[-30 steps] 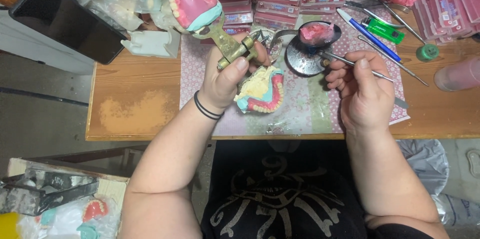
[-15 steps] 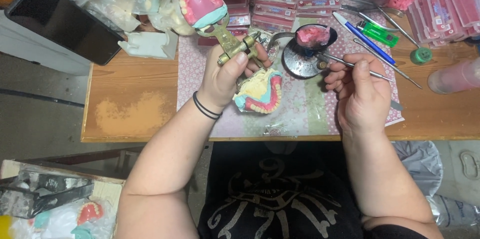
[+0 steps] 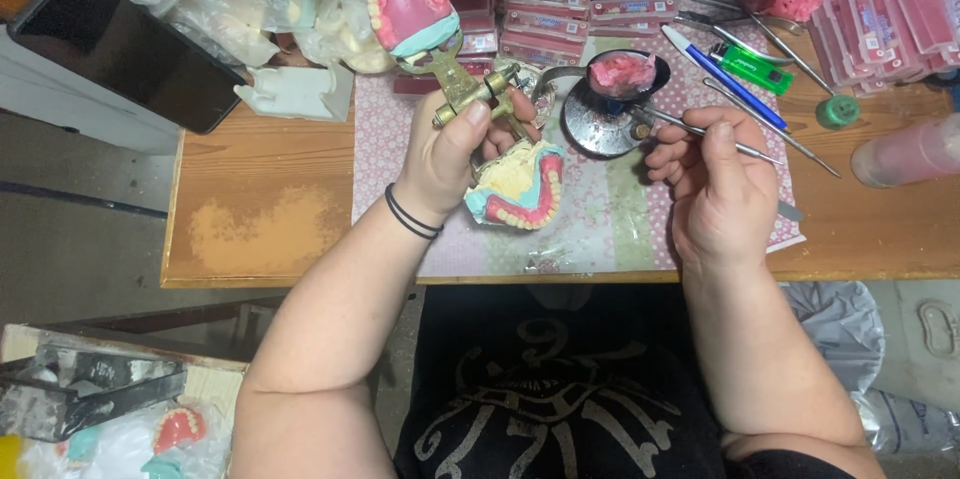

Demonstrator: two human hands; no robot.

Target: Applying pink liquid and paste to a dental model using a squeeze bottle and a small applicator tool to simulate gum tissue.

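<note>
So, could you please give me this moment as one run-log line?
left hand: holds open brass articulator with denture models | right hand: holds thin metal tool, tip at pink wax dish | wooden table

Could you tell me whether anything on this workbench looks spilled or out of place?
Yes: a pale powdery smear lies on the bare wood of the table, left of the patterned mat, like spilled dust. The left hand holds the opened brass articulator; the right hand holds a thin metal tool.

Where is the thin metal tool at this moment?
In the head view, the thin metal tool is in the right hand, tip beside the round dish of pink wax.
</note>
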